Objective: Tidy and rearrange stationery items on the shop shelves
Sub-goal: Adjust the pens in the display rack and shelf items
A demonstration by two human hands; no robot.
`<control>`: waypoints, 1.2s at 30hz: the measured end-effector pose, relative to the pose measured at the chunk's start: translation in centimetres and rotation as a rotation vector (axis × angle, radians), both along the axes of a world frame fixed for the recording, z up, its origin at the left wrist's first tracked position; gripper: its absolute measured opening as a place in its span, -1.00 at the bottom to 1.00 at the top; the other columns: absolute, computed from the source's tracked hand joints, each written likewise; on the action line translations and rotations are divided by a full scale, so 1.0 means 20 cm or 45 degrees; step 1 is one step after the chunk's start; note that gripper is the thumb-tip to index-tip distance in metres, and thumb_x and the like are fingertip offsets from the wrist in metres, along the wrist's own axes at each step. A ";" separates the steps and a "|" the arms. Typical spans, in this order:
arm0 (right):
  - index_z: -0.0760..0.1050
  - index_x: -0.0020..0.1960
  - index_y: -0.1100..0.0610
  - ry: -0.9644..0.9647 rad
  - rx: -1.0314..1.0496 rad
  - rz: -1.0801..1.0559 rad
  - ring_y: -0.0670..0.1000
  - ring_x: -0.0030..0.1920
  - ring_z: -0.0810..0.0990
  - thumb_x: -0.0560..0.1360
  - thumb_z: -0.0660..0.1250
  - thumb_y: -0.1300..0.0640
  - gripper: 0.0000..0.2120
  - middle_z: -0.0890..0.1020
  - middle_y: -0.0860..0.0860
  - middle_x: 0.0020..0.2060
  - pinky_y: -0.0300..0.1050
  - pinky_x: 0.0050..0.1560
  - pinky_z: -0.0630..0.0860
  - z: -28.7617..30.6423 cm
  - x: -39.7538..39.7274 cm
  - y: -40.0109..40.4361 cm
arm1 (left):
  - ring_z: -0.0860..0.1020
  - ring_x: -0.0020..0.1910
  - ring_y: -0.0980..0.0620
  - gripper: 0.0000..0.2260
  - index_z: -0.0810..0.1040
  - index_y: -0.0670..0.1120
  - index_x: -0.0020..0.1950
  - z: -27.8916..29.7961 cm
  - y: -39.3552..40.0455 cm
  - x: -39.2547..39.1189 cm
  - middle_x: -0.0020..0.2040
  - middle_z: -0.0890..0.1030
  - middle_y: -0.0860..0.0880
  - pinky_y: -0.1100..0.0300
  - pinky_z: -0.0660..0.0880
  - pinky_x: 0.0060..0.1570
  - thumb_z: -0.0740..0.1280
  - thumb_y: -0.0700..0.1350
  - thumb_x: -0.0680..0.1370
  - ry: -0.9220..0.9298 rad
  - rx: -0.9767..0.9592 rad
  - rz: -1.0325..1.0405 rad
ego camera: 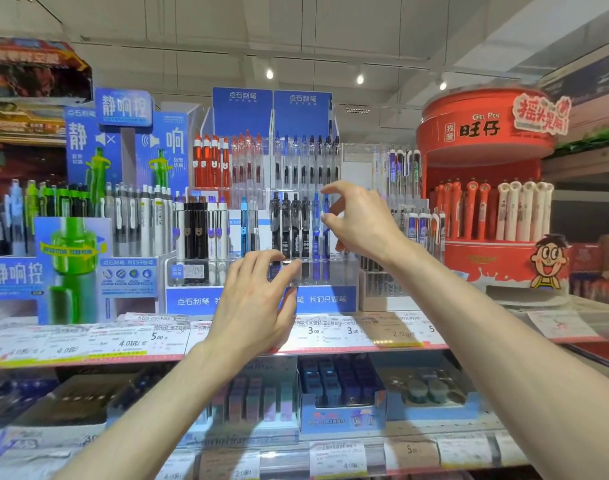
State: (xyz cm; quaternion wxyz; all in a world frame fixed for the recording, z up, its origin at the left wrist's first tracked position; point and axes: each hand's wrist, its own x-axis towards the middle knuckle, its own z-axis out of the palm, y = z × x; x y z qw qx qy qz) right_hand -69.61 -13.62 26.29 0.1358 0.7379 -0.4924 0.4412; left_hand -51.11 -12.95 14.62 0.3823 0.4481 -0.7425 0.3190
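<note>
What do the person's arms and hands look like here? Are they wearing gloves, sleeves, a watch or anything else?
Both hands are bare: no gloves on the left hand or the right hand. No rings, watch or bracelet show on the fingers or wrists. Both forearms are uncovered as far as the picture's lower edge, so no sleeve is in view; any clothing higher up is out of frame.

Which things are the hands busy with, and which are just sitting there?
Busy with:
- left hand
- right hand
- blue pens
- clear pen stand

Just sitting there:
- red round display
- green pen poster
- price tags
</note>
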 end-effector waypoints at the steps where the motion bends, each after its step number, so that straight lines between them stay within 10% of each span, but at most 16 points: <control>1: 0.40 0.42 0.03 0.000 0.007 0.012 -0.19 -0.49 0.63 0.60 0.32 0.15 -0.60 0.69 -0.05 0.00 -0.32 -0.09 0.54 0.00 0.00 0.00 | 0.41 0.24 -0.09 -0.62 0.47 -0.02 0.34 0.00 0.00 0.00 0.24 0.49 -0.09 -0.04 0.37 0.21 0.22 0.03 0.54 -0.002 0.005 0.003; 7: 0.29 0.51 0.04 0.011 -0.020 0.015 -0.15 -0.45 0.64 0.59 0.31 0.18 -0.48 0.69 -0.01 0.00 -0.17 -0.17 0.66 -0.04 0.00 0.00 | 0.41 0.24 -0.09 -0.61 0.47 -0.02 0.35 0.00 0.00 0.00 0.24 0.49 -0.09 -0.03 0.35 0.22 0.22 0.03 0.55 0.013 0.007 0.000; 16: 0.13 0.56 -0.03 -0.027 -0.074 0.060 -0.15 -0.10 0.62 0.59 0.28 -0.05 -0.40 0.54 -0.04 0.29 0.07 0.23 0.50 -0.24 -0.03 0.12 | 0.33 0.39 -0.07 -0.58 0.48 -0.06 0.38 -0.05 0.02 0.01 0.38 0.43 -0.08 -0.01 0.28 0.36 0.19 0.07 0.56 0.120 0.046 -0.177; 20: 0.17 0.55 0.03 0.007 -0.134 0.007 -0.01 0.33 0.47 0.60 0.25 -0.10 -0.42 0.46 0.00 0.39 0.03 0.37 0.40 -0.41 -0.06 0.20 | 0.28 0.47 -0.09 -0.58 0.48 -0.06 0.39 -0.13 0.08 0.03 0.45 0.39 -0.07 -0.11 0.24 0.42 0.21 0.08 0.58 0.188 0.080 -0.263; 27: 0.39 0.45 0.17 -0.018 -0.222 -0.165 0.10 0.47 0.33 0.58 0.25 -0.14 -0.45 0.42 0.09 0.44 0.12 0.45 0.26 -0.97 -0.15 0.44 | 0.41 0.33 -0.14 -0.63 0.52 -0.12 0.35 -0.48 0.34 0.03 0.35 0.47 -0.12 -0.09 0.34 0.33 0.33 -0.05 0.56 0.384 0.099 -0.501; 36: 0.29 0.51 0.07 -0.245 0.299 -0.353 0.00 0.51 0.25 0.56 0.17 -0.27 -0.36 0.34 -0.01 0.50 0.15 0.46 0.28 -1.71 -0.34 0.71 | 0.35 0.38 -0.01 -0.58 0.43 0.03 0.42 -1.09 0.51 -0.16 0.39 0.40 0.01 -0.05 0.32 0.36 0.21 0.10 0.58 0.736 0.634 -0.462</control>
